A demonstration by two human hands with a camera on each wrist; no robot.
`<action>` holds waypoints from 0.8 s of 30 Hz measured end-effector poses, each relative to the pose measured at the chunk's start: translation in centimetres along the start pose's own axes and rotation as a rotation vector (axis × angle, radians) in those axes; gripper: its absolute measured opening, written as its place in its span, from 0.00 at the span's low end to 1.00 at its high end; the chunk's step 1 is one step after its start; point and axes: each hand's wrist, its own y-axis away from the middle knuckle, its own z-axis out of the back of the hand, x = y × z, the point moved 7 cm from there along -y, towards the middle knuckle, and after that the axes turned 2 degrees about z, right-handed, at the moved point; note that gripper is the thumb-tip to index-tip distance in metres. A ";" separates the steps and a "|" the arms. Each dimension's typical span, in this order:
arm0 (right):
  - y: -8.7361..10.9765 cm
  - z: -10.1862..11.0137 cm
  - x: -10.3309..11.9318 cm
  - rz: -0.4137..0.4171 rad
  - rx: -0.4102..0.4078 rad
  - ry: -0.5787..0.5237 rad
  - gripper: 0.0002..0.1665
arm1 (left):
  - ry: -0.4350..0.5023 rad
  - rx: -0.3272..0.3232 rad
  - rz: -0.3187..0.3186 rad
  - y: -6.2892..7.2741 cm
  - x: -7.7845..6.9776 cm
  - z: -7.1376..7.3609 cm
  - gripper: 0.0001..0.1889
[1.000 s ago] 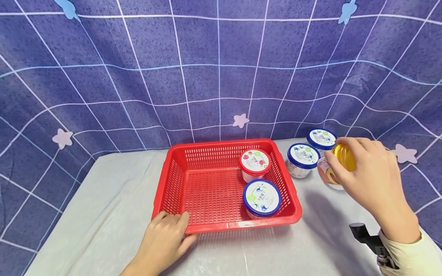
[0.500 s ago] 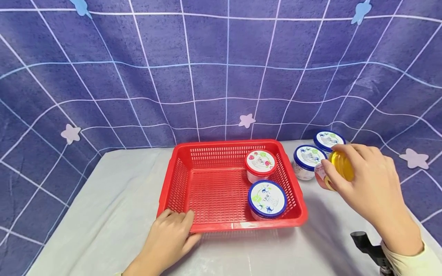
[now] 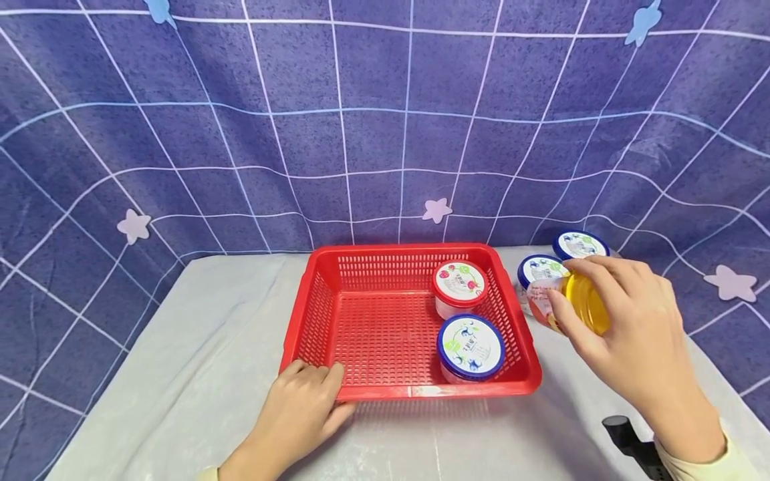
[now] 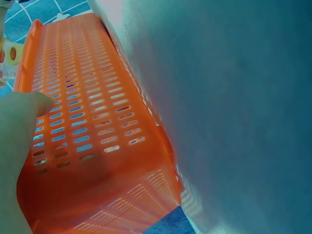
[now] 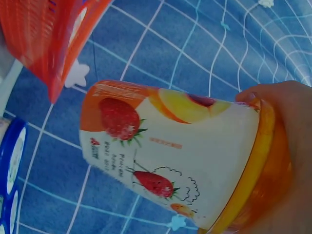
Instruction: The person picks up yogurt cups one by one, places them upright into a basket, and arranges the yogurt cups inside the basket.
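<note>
My left hand [image 3: 295, 407] grips the front left corner of a red plastic basket [image 3: 385, 393]; its thumb lies against the slotted outer wall in the left wrist view. In my right hand [image 3: 631, 334] is a yogurt-style cup with a yellow lid and strawberry and peach pictures [image 5: 180, 146], held by the lid end. That cup is tipped on its side in the air, base pointing left, right of the basket. Inside the basket's right side stand a red-lidded cup [image 3: 460, 284] at the back and a blue-lidded cup [image 3: 471, 347] in front.
Two more blue-lidded cups stand on the table right of the basket, the nearer one [image 3: 538, 267] partly hidden by the held cup, the other [image 3: 580, 245] behind it. A blue gridded cloth [image 3: 385, 147] hangs at the back of the pale tabletop [image 3: 180, 374].
My right hand has brought the yellow-lidded cup left toward the basket and tipped it further sideways. My left hand keeps its grip on the basket. The head view has shifted slightly.
</note>
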 end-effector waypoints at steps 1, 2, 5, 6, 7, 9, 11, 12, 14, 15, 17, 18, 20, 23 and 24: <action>0.0 -0.1 0.3 0.009 -0.012 -0.012 0.28 | -0.001 0.002 0.003 0.0 0.0 0.0 0.19; 0.0 -0.2 0.5 0.017 -0.024 -0.024 0.28 | -0.002 0.004 0.005 0.1 0.1 0.0 0.19; -0.1 -0.5 1.3 0.042 -0.061 -0.049 0.32 | -0.010 0.007 0.007 0.1 0.1 0.0 0.19; -0.1 -0.6 1.6 0.051 -0.074 -0.057 0.33 | -0.015 0.007 0.004 0.1 0.1 0.0 0.19; -0.1 -0.7 1.9 0.062 -0.080 -0.062 0.34 | -0.019 0.008 0.001 0.1 0.1 0.0 0.19; 0.0 -0.9 2.5 0.090 -0.100 -0.075 0.35 | -0.028 0.004 -0.007 0.1 0.2 0.1 0.19; 0.1 -1.1 3.2 0.115 -0.122 -0.088 0.35 | -0.034 0.005 -0.013 0.1 0.3 0.1 0.20; 0.2 -1.3 3.5 0.125 -0.132 -0.095 0.35 | -0.038 0.006 -0.017 0.1 0.3 0.1 0.21; 0.5 -1.6 4.1 0.140 -0.148 -0.109 0.34 | -0.041 0.015 -0.022 0.1 0.4 0.1 0.22; 0.6 -1.7 4.3 0.143 -0.149 -0.115 0.34 | -0.040 0.020 -0.024 0.1 0.4 0.1 0.23; 0.6 -2.0 4.8 0.151 -0.152 -0.134 0.35 | -0.038 0.030 -0.024 0.2 0.4 0.0 0.24; 0.7 -2.1 5.0 0.155 -0.150 -0.146 0.35 | -0.038 0.034 -0.023 0.2 0.4 0.0 0.25; 0.6 -2.4 5.4 0.172 -0.149 -0.174 0.34 | -0.035 0.038 -0.017 0.2 0.4 -0.1 0.25; 0.3 -2.9 6.2 0.208 -0.142 -0.214 0.32 | -0.034 0.041 -0.009 0.3 0.4 -0.1 0.25; 0.1 -3.0 6.5 0.220 -0.136 -0.223 0.31 | -0.034 0.042 -0.006 0.4 0.4 -0.1 0.25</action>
